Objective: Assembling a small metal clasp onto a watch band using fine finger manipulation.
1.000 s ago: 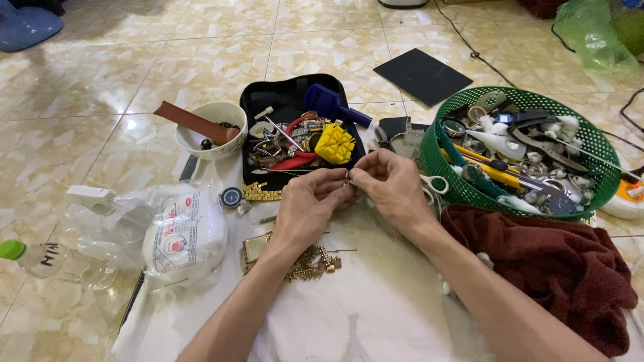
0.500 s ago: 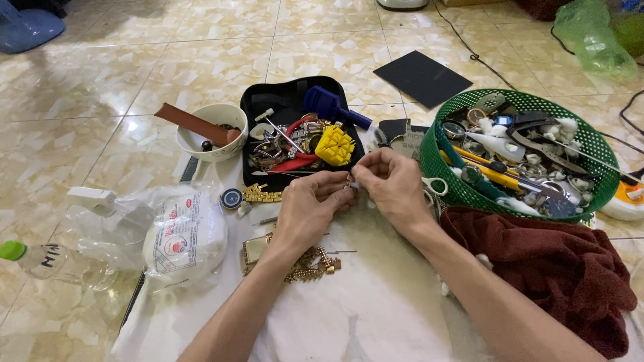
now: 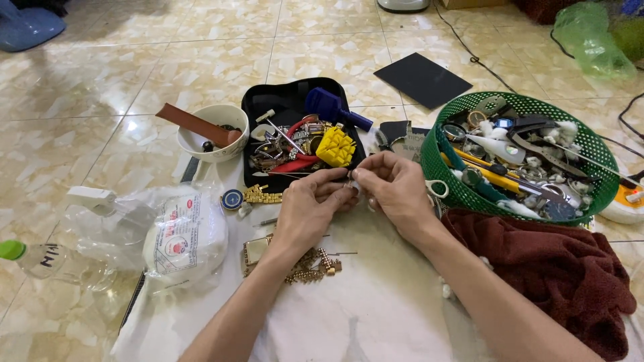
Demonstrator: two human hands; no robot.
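- Both hands meet over a white cloth [image 3: 376, 315] on a tiled floor; the left hand [image 3: 310, 208] and right hand [image 3: 397, 190] pinch a tiny metal part [image 3: 350, 178] between their fingertips, too small to identify
- Under the left wrist lies a gold watch band [image 3: 305, 263]; a blue watch face [image 3: 232, 199] sits further left
- Just beyond the hands, a black tray [image 3: 282, 100] holds tools and a yellow block [image 3: 335, 146]; a white bowl [image 3: 213, 134] stands to its left
- A green basket [image 3: 530, 107] of tools sits right; a dark red towel [image 3: 557, 268] lies before it
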